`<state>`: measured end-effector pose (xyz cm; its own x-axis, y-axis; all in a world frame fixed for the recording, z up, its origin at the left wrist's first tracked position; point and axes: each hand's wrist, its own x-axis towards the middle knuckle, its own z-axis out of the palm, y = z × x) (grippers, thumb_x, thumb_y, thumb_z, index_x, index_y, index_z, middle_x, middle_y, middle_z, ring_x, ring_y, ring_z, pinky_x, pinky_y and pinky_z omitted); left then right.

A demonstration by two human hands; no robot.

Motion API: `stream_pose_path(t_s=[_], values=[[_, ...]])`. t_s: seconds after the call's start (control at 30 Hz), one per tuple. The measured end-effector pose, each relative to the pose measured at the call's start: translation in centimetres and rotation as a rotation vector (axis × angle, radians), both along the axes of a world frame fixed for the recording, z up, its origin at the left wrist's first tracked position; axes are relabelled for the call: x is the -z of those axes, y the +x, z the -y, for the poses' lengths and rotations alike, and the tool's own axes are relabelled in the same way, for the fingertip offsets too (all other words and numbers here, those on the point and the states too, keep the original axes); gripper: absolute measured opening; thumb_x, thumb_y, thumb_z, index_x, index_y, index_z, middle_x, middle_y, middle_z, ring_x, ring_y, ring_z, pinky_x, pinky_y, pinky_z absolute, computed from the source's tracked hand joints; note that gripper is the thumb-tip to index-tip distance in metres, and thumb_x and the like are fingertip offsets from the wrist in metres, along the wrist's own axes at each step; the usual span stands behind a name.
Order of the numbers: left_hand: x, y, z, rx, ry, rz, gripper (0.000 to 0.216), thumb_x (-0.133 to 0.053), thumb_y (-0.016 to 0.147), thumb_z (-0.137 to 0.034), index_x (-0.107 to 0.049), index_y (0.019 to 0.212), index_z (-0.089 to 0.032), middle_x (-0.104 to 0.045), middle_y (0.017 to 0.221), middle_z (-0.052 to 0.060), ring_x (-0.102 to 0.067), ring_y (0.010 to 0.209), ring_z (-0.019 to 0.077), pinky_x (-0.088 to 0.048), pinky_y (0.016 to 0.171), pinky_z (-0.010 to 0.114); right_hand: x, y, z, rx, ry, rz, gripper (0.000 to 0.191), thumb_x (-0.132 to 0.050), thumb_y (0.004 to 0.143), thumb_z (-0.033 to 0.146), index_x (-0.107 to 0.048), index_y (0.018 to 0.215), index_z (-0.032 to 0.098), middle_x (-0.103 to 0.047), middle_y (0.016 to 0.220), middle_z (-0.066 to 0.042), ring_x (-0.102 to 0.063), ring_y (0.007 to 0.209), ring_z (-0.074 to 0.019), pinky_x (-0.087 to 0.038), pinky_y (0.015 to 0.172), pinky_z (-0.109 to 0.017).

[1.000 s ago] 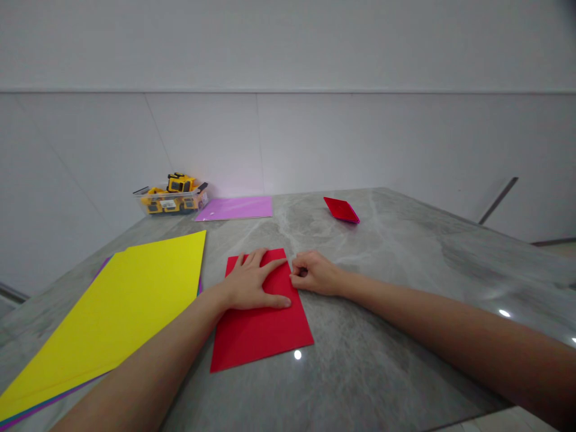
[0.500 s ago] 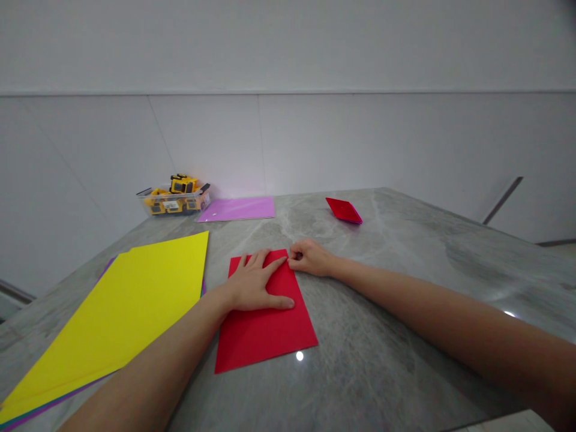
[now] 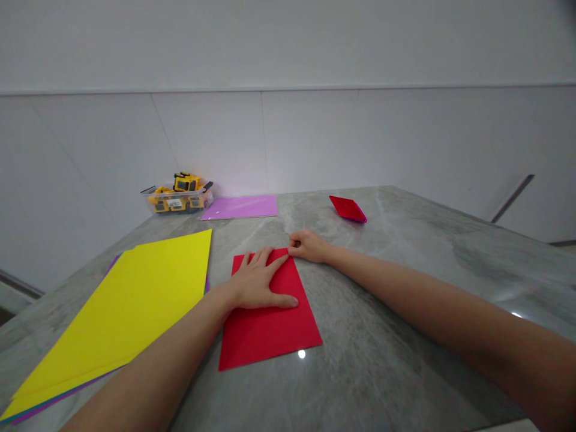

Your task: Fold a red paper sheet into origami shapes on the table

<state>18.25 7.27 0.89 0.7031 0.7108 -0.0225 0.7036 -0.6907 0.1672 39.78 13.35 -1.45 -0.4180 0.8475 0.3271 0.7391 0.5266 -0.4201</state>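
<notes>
A red paper sheet (image 3: 270, 327) lies on the grey marble table (image 3: 382, 312) in front of me. My left hand (image 3: 261, 282) lies flat on its upper half, fingers spread, pressing it down. My right hand (image 3: 307, 246) is curled at the sheet's far right corner, fingertips pinched together on the paper's edge there.
A stack of coloured sheets with yellow on top (image 3: 121, 306) lies at the left. Farther back are a pink sheet (image 3: 240, 207), a small folded red paper (image 3: 347, 209) and a clear box with yellow toy vehicles (image 3: 180, 195). A white wall stands behind the table.
My right hand has slid away from me along the sheet's right edge up to its far corner. My left hand has stayed flat on the paper.
</notes>
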Motion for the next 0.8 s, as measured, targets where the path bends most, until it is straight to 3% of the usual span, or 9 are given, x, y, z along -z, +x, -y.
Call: stream_pose_path(t_s=[0.53, 0.8], values=[[0.0, 0.0, 0.0, -0.014, -0.011, -0.01, 0.107, -0.045, 0.062, -0.086, -0.024, 0.149, -0.026, -0.02, 0.155, 0.016, -0.014, 0.142, 0.0374, -0.01, 0.112, 0.057, -0.2, -0.3, 0.7, -0.019, 0.039, 0.036, 0.013, -0.058, 0.074, 0.018, -0.058, 0.062, 0.014, -0.054, 0.056, 0.003, -0.043, 0.054, -0.009, -0.03, 0.055, -0.021], [0.2, 0.0, -0.1, -0.02, -0.013, 0.007, 0.107, -0.047, 0.061, -0.087, -0.026, 0.148, -0.028, -0.02, 0.155, 0.015, -0.014, 0.142, 0.0386, -0.01, 0.112, 0.058, -0.3, -0.4, 3.2, -0.004, 0.01, 0.013, 0.013, -0.057, 0.074, 0.017, -0.057, 0.061, 0.014, -0.051, 0.054, 0.003, -0.042, 0.052, -0.0086, -0.028, 0.052, -0.021]])
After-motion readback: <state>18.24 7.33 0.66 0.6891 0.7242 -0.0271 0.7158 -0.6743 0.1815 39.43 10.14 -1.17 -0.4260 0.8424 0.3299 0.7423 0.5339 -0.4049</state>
